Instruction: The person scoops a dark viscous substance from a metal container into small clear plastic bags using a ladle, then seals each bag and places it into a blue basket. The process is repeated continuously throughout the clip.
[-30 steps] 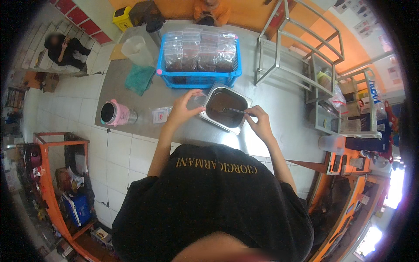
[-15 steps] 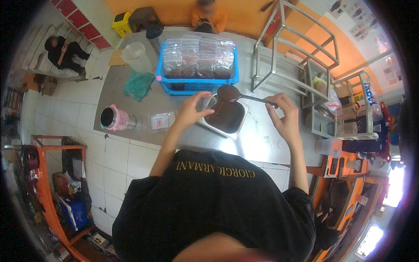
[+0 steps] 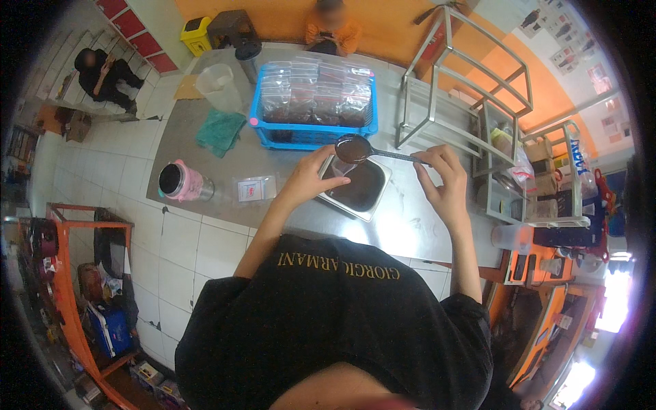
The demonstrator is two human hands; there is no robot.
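Between its thumb and fingers my left hand [image 3: 309, 181] pinches a small clear plastic container [image 3: 339, 166], partly hidden by the ladle and my hand. My right hand [image 3: 443, 179] grips the end of a black ladle [image 3: 389, 155]. The ladle's round bowl, coated in dark brown sauce, hangs over the container's mouth. Below both lies a rectangular metal pan [image 3: 375, 205] with dark brown sauce [image 3: 362, 188] in it, set on the steel table [image 3: 424, 225].
Behind the pan, a blue basket [image 3: 314, 134] holds several filled zip bags [image 3: 318, 85]. Leftward are a green cloth [image 3: 220, 133], a pink-and-steel flask [image 3: 186, 182], a clear jug [image 3: 219, 89] and a flat clear packet [image 3: 254, 189]. A metal rack [image 3: 437, 82] stands at right. Two people sit beyond.
The ladle bowl has shifted left and tipped over the container. My left hand has moved slightly right with the container, under the bowl.
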